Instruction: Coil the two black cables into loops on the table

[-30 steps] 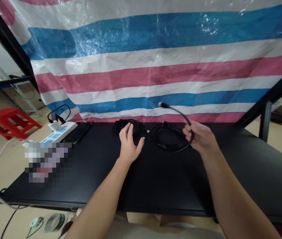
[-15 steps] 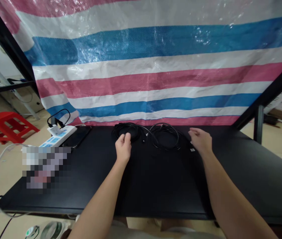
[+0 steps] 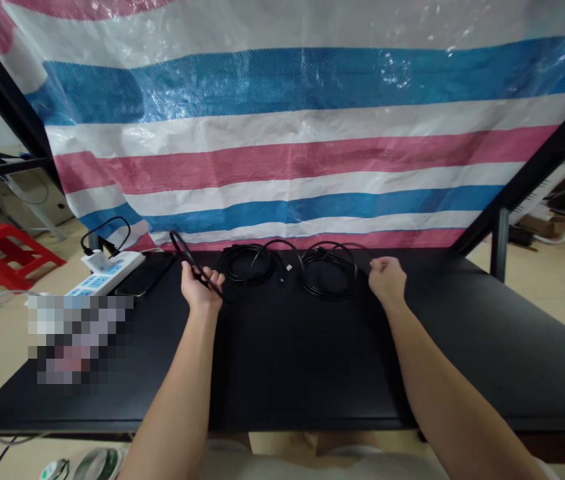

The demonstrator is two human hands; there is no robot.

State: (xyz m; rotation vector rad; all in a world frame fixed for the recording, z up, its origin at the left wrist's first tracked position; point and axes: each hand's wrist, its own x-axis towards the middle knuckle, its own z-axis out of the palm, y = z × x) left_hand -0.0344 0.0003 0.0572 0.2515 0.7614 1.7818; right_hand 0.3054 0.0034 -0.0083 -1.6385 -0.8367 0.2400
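My left hand (image 3: 202, 287) is closed around a loop of black cable (image 3: 181, 245), held up tilted above the table. My right hand (image 3: 387, 279) is also closed, at the right of the coils. A thin black strand arcs over the table toward its fingers and appears to end in them. Between my hands lie two coils of black cable: the left coil (image 3: 232, 273) and the right coil (image 3: 330, 292). A small white connector or tag (image 3: 289, 267) sits between them. How the strands join is too fine to make out.
A white power strip (image 3: 105, 275) with plugs and a black phone (image 3: 145, 275) lie at the back left, by a blurred patch. A striped plastic sheet (image 3: 287, 153) hangs behind the black table (image 3: 302, 360). A red stool (image 3: 7, 253) stands on the floor at left.
My left hand has moved left, away from the left coil, and turned up with a cable loop now showing in it. A strand now arches above the coils. My right hand stays closed.
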